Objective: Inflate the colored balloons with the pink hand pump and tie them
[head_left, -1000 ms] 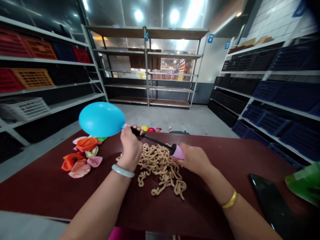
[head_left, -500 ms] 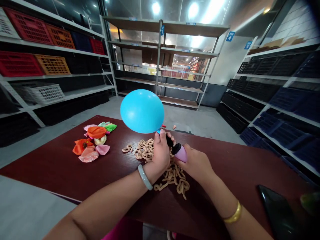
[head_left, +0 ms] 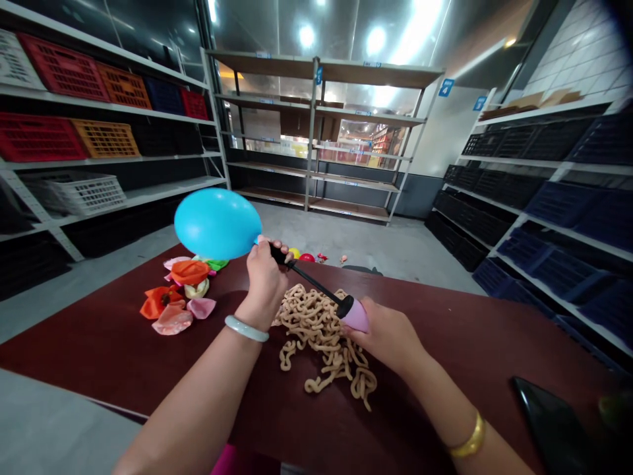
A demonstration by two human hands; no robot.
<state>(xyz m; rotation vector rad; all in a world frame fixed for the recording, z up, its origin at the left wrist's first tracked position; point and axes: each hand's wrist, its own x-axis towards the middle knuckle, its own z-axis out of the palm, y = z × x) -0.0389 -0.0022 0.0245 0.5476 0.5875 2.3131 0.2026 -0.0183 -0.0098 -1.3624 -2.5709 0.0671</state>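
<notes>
In the head view, gripping the black front end of the pump [head_left: 345, 306] in the left hand [head_left: 267, 269], with fingers curled around it and thumb by the neck of the balloon [head_left: 217, 224]

Holding the pump's lilac handle in the right hand [head_left: 388, 333], with fingers wrapped around it

Stretching the black rod long between both hands, slanting down toward the right

Bulging out blue and rounded at the pump's front end, to the left of the left hand, above the far left of the table [head_left: 445, 323]

Lying below the rod in a loose, tangled pile on the table: beige coils [head_left: 316, 330]

Bunched on the table's left side, below the balloon: orange, pink, cream and green pieces [head_left: 171, 316]

Resting at the near right, well apart from the right hand: a dark phone [head_left: 554, 422]

Worn on the left wrist, a pale bangle [head_left: 247, 329]; on the right, a gold bangle [head_left: 472, 439]

Standing beyond the table: a rack [head_left: 314, 132]; stacked along the left: coloured crates [head_left: 106, 138]
</notes>
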